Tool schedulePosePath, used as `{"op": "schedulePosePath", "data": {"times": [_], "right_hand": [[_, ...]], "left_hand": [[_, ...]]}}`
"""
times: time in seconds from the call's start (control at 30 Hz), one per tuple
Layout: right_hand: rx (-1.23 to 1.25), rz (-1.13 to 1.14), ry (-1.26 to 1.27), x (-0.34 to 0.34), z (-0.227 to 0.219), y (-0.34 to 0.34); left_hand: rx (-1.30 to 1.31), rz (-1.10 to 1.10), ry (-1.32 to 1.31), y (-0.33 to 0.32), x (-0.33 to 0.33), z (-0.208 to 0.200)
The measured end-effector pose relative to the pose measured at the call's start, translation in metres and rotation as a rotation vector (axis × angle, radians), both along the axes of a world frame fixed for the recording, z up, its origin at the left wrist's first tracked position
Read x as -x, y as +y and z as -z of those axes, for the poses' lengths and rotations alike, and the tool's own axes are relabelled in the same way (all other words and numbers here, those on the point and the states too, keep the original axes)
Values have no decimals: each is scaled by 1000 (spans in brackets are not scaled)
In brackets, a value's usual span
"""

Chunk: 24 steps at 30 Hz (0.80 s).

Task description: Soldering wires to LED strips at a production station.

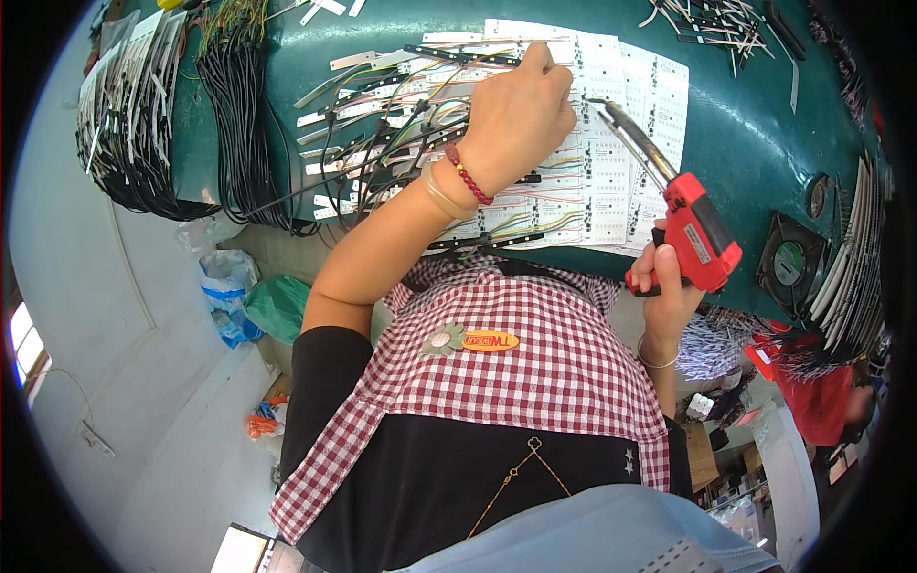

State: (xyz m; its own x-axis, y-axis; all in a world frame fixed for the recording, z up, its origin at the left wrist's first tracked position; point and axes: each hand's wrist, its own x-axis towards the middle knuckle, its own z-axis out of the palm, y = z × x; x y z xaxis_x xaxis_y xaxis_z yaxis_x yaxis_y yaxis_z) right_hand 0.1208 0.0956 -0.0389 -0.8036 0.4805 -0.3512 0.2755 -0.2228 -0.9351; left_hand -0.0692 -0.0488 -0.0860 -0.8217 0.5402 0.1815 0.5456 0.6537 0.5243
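Note:
My right hand (666,277) grips a red and black soldering gun (705,237) by its handle. Its metal barrel slants up to the left, and the tip hovers over or touches the white circuit board panels (650,105); which one I cannot tell. Curled over the panels' left part, my left hand (523,113) has its fingers closed, and what they pinch is hidden beneath them. Thin coloured wires (564,222) run across the panels near it. To its left lie white and black strips (368,91) with black cables attached.
On the green table (745,134), a black cable bundle (239,115) and a stack of wired white strips (134,124) lie left. Loose strips (716,29) are scattered at the far right. A black fan (793,260) and grey-white tubing (848,267) sit at the right edge.

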Motion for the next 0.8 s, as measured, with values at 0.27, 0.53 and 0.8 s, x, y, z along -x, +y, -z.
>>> {"op": "schedulePosePath", "data": {"times": [0.27,0.53,0.8], "right_hand": [[16,-56,23,-1,1,6],[8,-60,1,-2,4,4],[-76,-116,-53,-4,12,8]], "left_hand": [[-65,2,-11,-3,-1,-4],[2,99,7,-3,0,-4],[51,128,-18,1,4,-4]]}}
